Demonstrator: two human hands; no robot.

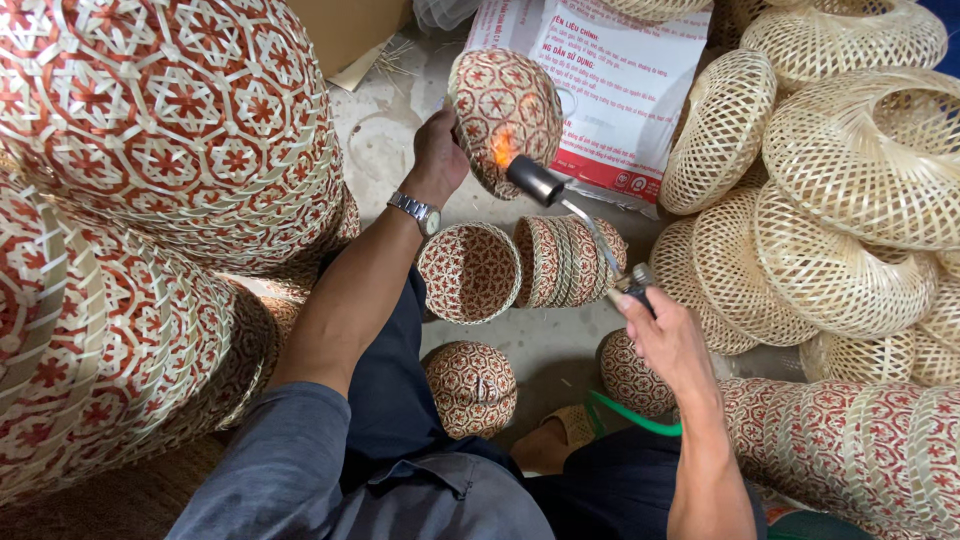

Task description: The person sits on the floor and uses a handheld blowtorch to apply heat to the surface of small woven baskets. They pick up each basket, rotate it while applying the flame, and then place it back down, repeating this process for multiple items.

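The left hand [437, 150] grips a small red-patterned woven basket [503, 115] by its rim and holds it raised above the concrete floor [385, 150], bottom turned toward the camera. The right hand [668, 338] is closed around the handle of a gas torch [585, 225]. The torch nozzle points up at the basket's lower side, and an orange flame [502, 150] touches the weave there. A green hose [630, 418] runs from below the right wrist toward the lap.

On the floor directly under the torch lies an open basket [468, 272] on its side, with a nested row of baskets [570, 260] just beside it. Two more small baskets [470, 388] sit near the knees. A tall stack of large patterned baskets [150, 200] fills the left side, close against the left arm. A heap of plain pale baskets [830, 190] crowds the right side. A white printed sack [620, 90] lies behind the raised basket.
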